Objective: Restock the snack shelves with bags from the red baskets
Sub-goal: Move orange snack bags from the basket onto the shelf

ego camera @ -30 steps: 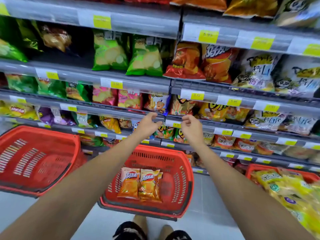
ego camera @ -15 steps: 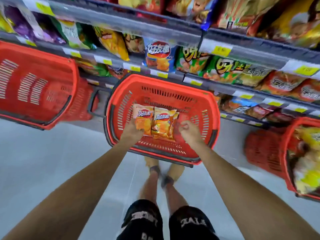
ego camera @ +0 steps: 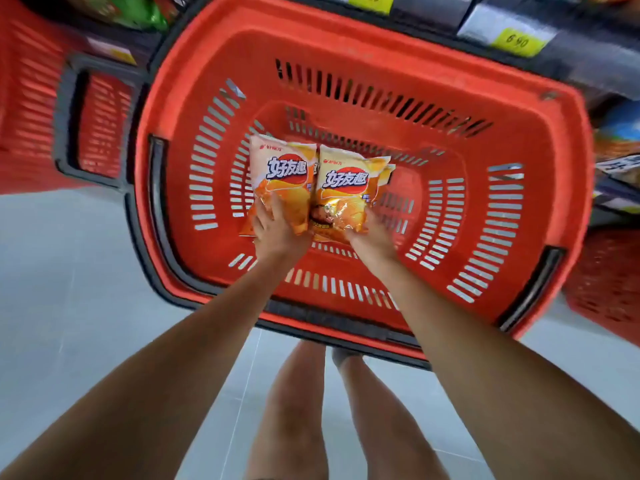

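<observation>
Gripping bottoms, left hand [ego camera: 277,232] fingers clamped on left bag [ego camera: 282,168], right hand [ego camera: 372,235] likewise on right bag [ego camera: 346,181], tops toward red basket [ego camera: 554,174] far edge

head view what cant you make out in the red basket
Head view: bags beneath right chip bag; only a corner shows, count hidden.
Head view: right hand; fingertips hidden behind that bag.
Head view: shelves, cut off by top edge.
Head view: left chip bag small print, too small.

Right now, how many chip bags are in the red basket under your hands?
3. The left bag is held by the left hand; the right bag by the right hand; a third bag's edge peeks from under it. Others may be hidden beneath.
</observation>
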The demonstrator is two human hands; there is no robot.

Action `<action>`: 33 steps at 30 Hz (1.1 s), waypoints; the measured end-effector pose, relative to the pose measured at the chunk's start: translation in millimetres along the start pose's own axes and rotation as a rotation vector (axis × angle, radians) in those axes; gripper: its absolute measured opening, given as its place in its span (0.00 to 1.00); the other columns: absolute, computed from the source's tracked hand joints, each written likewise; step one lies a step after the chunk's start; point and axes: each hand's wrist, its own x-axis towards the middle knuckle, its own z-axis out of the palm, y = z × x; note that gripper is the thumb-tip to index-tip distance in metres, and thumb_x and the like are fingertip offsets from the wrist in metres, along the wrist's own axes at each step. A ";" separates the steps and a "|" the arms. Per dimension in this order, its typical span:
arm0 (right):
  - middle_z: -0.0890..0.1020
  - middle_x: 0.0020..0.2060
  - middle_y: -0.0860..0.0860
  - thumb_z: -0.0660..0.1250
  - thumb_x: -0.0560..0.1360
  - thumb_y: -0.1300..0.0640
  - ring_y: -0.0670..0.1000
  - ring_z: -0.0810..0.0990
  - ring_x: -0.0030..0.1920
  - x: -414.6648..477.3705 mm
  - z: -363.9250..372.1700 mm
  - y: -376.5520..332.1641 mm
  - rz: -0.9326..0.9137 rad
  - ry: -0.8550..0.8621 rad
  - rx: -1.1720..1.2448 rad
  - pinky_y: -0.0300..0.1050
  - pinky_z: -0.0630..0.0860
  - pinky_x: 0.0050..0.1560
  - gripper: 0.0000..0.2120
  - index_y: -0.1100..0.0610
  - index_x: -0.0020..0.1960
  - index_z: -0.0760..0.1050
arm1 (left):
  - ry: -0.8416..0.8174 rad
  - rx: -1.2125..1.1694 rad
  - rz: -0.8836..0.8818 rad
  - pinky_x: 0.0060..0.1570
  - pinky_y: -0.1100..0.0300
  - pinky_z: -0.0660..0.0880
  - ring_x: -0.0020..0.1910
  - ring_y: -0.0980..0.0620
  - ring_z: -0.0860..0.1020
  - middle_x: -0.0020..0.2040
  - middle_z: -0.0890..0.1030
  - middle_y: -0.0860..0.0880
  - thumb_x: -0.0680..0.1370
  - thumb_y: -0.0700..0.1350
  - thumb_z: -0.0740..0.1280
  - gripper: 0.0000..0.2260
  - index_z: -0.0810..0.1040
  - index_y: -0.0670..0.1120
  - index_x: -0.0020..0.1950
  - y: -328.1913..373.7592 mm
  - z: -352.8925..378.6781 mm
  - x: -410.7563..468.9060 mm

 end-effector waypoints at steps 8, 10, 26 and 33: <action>0.45 0.78 0.54 0.70 0.73 0.49 0.63 0.52 0.76 120.8 66.6 29.4 0.044 0.023 0.041 0.61 0.58 0.73 0.47 0.41 0.77 0.39 | 0.092 0.056 -0.077 0.71 0.36 0.49 0.76 0.36 0.38 0.78 0.37 0.44 0.74 0.52 0.70 0.46 0.38 0.55 0.78 -6.9 57.6 107.1; 0.38 0.77 0.56 0.70 0.73 0.46 0.65 0.48 0.76 137.6 74.9 37.9 0.083 0.039 0.037 0.59 0.55 0.74 0.48 0.40 0.76 0.35 | 0.123 0.051 -0.112 0.70 0.35 0.49 0.75 0.35 0.39 0.78 0.37 0.43 0.71 0.54 0.72 0.49 0.37 0.56 0.77 -6.4 69.3 117.1; 0.66 0.69 0.60 0.71 0.73 0.55 0.59 0.72 0.65 136.7 48.6 40.1 0.098 0.233 0.084 0.43 0.68 0.61 0.42 0.48 0.78 0.50 | 0.268 -0.029 -0.046 0.53 0.45 0.72 0.61 0.37 0.72 0.69 0.65 0.43 0.69 0.47 0.71 0.45 0.47 0.54 0.78 -11.6 45.7 109.2; 0.67 0.68 0.60 0.71 0.71 0.53 0.59 0.73 0.63 57.9 -11.4 23.5 0.064 0.290 0.096 0.46 0.70 0.61 0.41 0.48 0.77 0.51 | 0.300 -0.115 0.026 0.53 0.45 0.72 0.62 0.39 0.72 0.67 0.67 0.44 0.70 0.48 0.70 0.43 0.48 0.53 0.79 14.5 6.4 28.4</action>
